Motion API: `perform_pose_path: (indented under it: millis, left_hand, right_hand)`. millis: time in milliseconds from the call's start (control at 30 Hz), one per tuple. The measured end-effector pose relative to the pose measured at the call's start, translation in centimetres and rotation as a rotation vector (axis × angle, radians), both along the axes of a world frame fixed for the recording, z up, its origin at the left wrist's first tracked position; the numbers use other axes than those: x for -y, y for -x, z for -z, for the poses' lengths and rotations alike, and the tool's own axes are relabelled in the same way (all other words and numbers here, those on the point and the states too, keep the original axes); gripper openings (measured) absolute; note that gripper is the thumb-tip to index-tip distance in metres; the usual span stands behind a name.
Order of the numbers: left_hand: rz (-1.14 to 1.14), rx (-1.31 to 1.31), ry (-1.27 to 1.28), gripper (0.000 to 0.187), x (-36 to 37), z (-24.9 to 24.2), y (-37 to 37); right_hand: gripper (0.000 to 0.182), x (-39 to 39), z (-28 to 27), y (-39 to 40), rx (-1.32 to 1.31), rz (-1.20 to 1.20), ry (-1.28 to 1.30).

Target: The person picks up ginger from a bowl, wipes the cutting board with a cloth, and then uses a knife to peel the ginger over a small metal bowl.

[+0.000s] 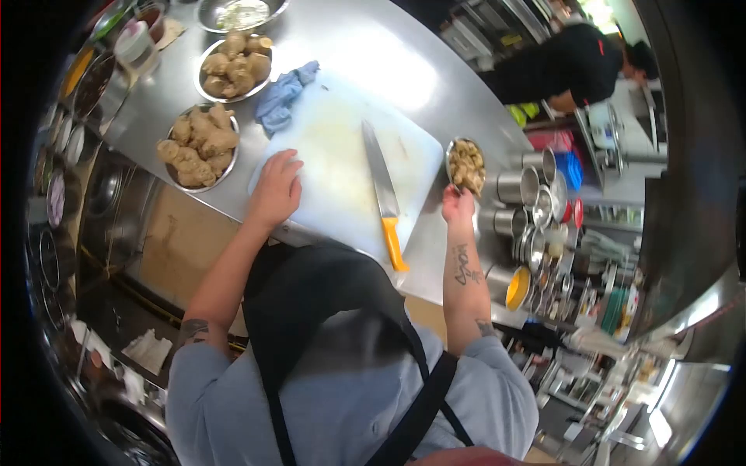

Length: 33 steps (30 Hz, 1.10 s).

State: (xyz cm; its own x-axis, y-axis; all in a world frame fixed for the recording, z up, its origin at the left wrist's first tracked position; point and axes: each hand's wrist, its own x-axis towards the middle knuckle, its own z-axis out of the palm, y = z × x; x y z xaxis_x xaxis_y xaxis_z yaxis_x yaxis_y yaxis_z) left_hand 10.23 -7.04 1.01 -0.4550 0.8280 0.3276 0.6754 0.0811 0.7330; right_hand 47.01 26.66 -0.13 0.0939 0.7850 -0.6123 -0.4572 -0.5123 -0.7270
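My left hand (275,189) rests at the left edge of the white cutting board (330,163), fingers stretched out and holding nothing. My right hand (458,203) is closed on the near rim of a small metal bowl (448,161), which holds pale brown ginger pieces (468,166). That bowl is just right of the board. A chef's knife (381,182) with an orange handle lies on the board, its handle toward me. Two metal bowls of whole ginger, one nearer (199,147) and one farther (236,66), stand to the left. A crumpled blue cloth (284,97) touches the board's far left corner.
Another metal bowl (241,14) with pale contents stands at the back. Left of it are a clear plastic container (136,48) and food pans. Several steel pots (519,189) crowd the right side. A co-worker in black (556,66) bends over at the far right.
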Motion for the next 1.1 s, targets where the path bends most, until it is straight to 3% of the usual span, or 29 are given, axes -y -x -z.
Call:
perform_pose_path:
  millis: [300, 433, 600, 667, 733, 1000, 1100]
  left_hand:
    - [-0.032, -0.049, -0.027, 0.029, 0.1, 0.2, 0.0]
    - [-0.006, -0.044, -0.029, 0.028, 0.2, 0.4, 0.1]
    - [-0.020, -0.097, -0.016, 0.026, 0.0, 1.2, 0.1]
    - [-0.023, -0.107, -0.026, 0.026, -0.2, 1.5, -0.1]
    - [-0.001, -0.115, -0.024, 0.026, -0.3, 1.4, 0.1]
    - [0.019, -0.091, -0.008, 0.024, 0.1, 0.1, 0.0]
    - [0.031, -0.085, -0.026, 0.022, 0.0, 0.2, 0.1]
  right_hand:
    - [0.034, -9.1, 0.0, -2.2, -0.006, -0.119, 0.051]
    - [0.023, -11.5, 0.6, -2.3, 0.044, -0.031, 0.013]
    - [0.022, -7.3, -2.9, -0.7, 0.068, -0.015, -0.271]
    - [0.025, -9.0, -0.6, -3.3, 0.043, -0.195, -0.283]
    - [0.045, -6.5, -2.9, -2.9, -0.002, -0.200, -0.150]
    - [0.053, -2.8, -5.6, -3.0, 0.063, -0.287, -0.015]
    - [0.060, -1.2, -7.2, -1.6, 0.219, -0.390, -0.076]
